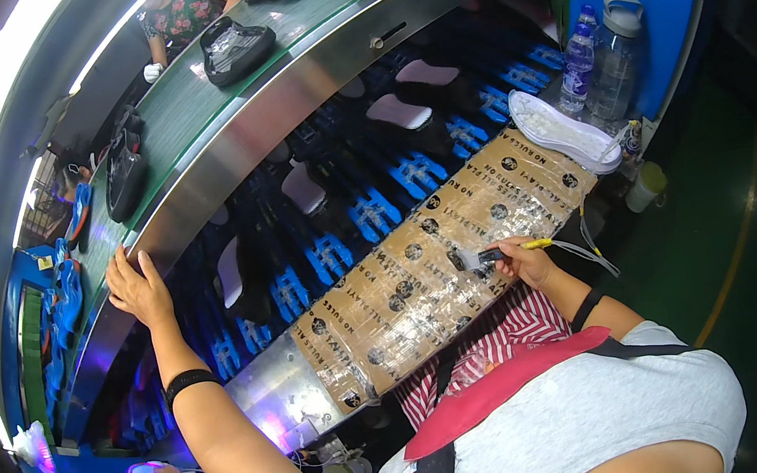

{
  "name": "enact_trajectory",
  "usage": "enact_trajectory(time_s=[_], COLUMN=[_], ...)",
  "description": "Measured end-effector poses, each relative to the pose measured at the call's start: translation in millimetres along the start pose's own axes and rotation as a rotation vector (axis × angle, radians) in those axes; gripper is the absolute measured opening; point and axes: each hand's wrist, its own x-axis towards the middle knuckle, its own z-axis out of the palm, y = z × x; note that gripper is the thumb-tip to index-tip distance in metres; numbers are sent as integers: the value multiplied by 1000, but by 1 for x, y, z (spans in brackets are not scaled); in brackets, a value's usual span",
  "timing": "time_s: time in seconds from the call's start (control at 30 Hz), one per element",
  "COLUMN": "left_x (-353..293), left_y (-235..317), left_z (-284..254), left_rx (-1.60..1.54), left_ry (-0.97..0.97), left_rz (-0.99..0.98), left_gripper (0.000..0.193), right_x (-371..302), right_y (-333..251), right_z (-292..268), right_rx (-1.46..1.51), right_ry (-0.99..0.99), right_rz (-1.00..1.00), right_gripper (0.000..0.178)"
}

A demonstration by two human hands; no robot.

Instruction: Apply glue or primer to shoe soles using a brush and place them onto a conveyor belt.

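Over the long, brown-taped workbench (490, 189), the right hand (526, 265) pinches a yellow-and-black, pale-tipped brush-like tool (491, 256) — likely light, stiff-handled, softer at the tip, best gripped mid-handle — while the left hand (140, 290), fingers loosely spread, lies at the silver metal conveyor rim (323, 75).

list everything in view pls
conveyor belt with metal rim: one, green, upper area
shoes: several, black on belt, blue far left
forked clamps: many, blue, below belt
foot-shaped pads: at least four, pale pink, among clamps
tape-covered ledge: one, brown, centre
shoe sole: one, white, ledge's right end
bottles: at least three, clear plastic, right
other people: at least two, dark-clothed, top, lower left
flat brush: one, yellow and black, over ledge
left hand: one, bare, on metal rim
right hand: one, bare, gripping brush
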Motion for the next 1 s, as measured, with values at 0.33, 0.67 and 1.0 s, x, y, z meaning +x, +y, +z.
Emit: enact_trajectory(time_s=[0.33, 0.67, 1.0], left_x=[2, 2, 2], left_y=[4, 1, 2], left_z=[0, 4, 2], left_rx=[5, 26, -22], left_ry=[15, 48, 42], left_rz=[-2, 15, -5], left_gripper=[45, 44, 44], right_x=[-1, 2, -1], right_y=[-10, -4, -5], right_z=[8, 1, 6], right_rx=[-15, -27, -41], right_ry=[46, 10, 27], right_rz=[33, 11, 27], right_gripper=[27, 27, 28])
